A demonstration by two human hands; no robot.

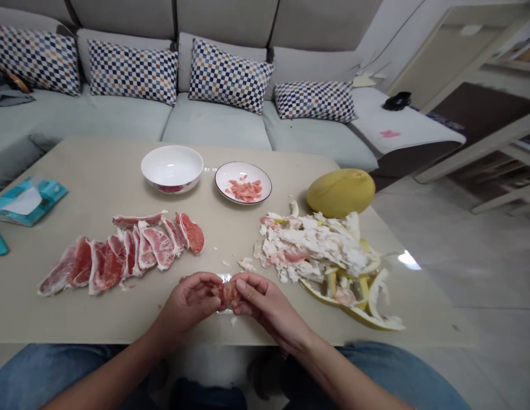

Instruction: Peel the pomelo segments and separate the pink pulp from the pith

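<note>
Between my fingertips is a small piece of pink pomelo flesh (227, 292), held near the table's front edge. My left hand (190, 302) pinches its left side, and my right hand (260, 302) grips the right side with thumb and fingers. To the left lies a row of red pomelo segments (115, 256), some with white membrane on them. Beyond my hands, a small white plate (222, 183) with a dark rim bears loose pink pulp pieces (246, 191). On the right is a heap of white pith and membrane scraps (316, 245) with yellow peel (367, 319).
A white bowl (173, 162) stands left of the plate. A whole yellow pomelo (341, 192) rests behind the scraps at the table's right. A teal tissue pack (32, 200) lies at the far left. Behind the table (132, 324) runs a sofa (217, 122) with checked cushions.
</note>
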